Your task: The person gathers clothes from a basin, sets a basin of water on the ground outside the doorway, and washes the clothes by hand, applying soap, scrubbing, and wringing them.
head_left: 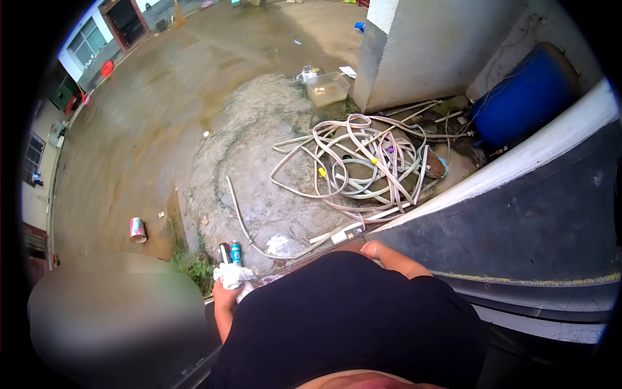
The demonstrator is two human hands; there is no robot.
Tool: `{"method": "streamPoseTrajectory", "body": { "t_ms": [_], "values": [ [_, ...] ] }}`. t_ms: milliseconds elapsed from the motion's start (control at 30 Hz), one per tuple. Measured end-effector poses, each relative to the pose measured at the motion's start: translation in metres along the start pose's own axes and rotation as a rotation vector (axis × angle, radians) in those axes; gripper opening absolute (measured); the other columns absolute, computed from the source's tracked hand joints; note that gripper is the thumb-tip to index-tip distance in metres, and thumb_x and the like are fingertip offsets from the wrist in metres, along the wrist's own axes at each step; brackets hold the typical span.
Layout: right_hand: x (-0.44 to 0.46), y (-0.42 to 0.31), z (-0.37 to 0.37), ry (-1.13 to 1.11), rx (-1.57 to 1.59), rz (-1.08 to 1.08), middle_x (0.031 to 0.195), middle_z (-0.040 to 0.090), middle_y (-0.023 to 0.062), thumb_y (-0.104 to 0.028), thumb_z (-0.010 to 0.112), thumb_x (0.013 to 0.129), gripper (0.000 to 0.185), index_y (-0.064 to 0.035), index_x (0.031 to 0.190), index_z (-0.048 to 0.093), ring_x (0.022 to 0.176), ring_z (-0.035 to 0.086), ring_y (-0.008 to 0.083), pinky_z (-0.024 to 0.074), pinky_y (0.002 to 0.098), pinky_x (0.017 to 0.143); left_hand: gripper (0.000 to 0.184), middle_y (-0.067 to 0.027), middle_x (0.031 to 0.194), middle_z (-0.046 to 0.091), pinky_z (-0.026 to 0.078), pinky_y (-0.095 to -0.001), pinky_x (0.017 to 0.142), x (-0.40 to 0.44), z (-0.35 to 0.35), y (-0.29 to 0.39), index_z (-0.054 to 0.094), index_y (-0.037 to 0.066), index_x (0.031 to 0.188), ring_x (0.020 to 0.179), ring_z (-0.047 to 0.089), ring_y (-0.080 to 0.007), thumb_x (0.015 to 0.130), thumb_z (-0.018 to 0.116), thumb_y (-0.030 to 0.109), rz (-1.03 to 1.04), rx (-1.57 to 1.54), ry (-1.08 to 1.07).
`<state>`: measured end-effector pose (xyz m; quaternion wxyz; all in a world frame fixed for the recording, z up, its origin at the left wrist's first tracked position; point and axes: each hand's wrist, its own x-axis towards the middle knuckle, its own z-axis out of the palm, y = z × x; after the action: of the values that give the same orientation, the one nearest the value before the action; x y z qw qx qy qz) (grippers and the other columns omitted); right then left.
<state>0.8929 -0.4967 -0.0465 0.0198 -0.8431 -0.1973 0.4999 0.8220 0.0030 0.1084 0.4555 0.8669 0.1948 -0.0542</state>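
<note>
My left hand (226,295) is at the lower left, closed on a crumpled white plastic bag or cloth (232,275); its exact kind is unclear. Just beyond it are a blue can (236,253) and a dark can (225,253). I cannot tell whether the white bundle touches them. My right hand (371,249), with a bracelet at the wrist, shows past the right side of my black shirt. The shirt hides part of it, and what its fingers do is unclear. Close to it lies a white box-like piece (348,233).
A tangled pale hose (350,155) covers the wet concrete ahead, one end trailing towards the cans. Behind it are a clear plastic tub (327,89) and, at right, a blue barrel (525,97). A pink-and-white container (137,230) lies leftward. A blurred patch covers the lower left.
</note>
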Motion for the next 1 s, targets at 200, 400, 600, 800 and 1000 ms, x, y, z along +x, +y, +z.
{"method": "streamPoseTrajectory", "body": {
  "t_ms": [200, 400, 600, 800, 1000],
  "values": [
    [0.012, 0.005, -0.005, 0.032, -0.032, -0.02, 0.104, 0.061, 0.0137, -0.025, 0.037, 0.089, 0.034, -0.0058, 0.1, 0.062, 0.095, 0.059, 0.028, 0.0465, 0.0391, 0.081, 0.046, -0.0091, 0.088, 0.065, 0.048, -0.0315, 0.075, -0.005, 0.001, 0.001, 0.06, 0.001, 0.094, 0.08, 0.062, -0.0192, 0.054, 0.079, 0.014, -0.007, -0.069, 0.006],
    [0.04, 0.02, 0.008, 0.023, 0.077, 0.017, 0.097, 0.062, 0.0132, -0.033, 0.034, 0.088, 0.042, -0.0046, 0.094, 0.064, 0.092, 0.059, 0.0271, 0.0446, 0.0363, 0.082, 0.046, -0.0087, 0.088, 0.065, 0.047, -0.0314, 0.075, -0.014, -0.004, 0.007, 0.06, 0.001, 0.094, 0.08, 0.062, -0.0189, 0.054, 0.079, 0.014, -0.045, -0.02, 0.041],
    [0.037, 0.009, -0.005, 0.008, 0.136, 0.064, 0.094, 0.063, 0.0125, -0.03, 0.034, 0.088, 0.04, -0.0043, 0.092, 0.064, 0.091, 0.059, 0.0254, 0.0446, 0.0369, 0.081, 0.047, -0.0084, 0.088, 0.065, 0.048, -0.0317, 0.074, -0.02, -0.009, -0.002, 0.059, 0.001, 0.095, 0.08, 0.062, -0.0189, 0.055, 0.079, 0.013, -0.051, -0.107, 0.049],
    [0.075, 0.017, 0.02, 0.139, -0.251, -0.171, 0.095, 0.063, 0.0113, -0.018, 0.037, 0.088, 0.029, -0.0061, 0.095, 0.062, 0.093, 0.059, 0.0269, 0.0468, 0.0385, 0.078, 0.048, -0.0083, 0.09, 0.064, 0.047, -0.0313, 0.075, -0.027, -0.022, 0.005, 0.058, 0.001, 0.098, 0.082, 0.061, -0.0186, 0.055, 0.079, 0.013, -0.037, -0.091, 0.036],
    [0.117, 0.042, 0.049, 0.225, -0.345, -0.363, 0.093, 0.063, 0.0126, -0.023, 0.033, 0.089, 0.035, -0.0047, 0.091, 0.063, 0.089, 0.06, 0.0265, 0.046, 0.0404, 0.077, 0.051, -0.0099, 0.091, 0.064, 0.047, -0.0321, 0.076, -0.025, -0.029, -0.018, 0.058, 0.001, 0.098, 0.083, 0.061, -0.0207, 0.054, 0.08, 0.015, -0.039, -0.031, 0.094]
  ]
}}
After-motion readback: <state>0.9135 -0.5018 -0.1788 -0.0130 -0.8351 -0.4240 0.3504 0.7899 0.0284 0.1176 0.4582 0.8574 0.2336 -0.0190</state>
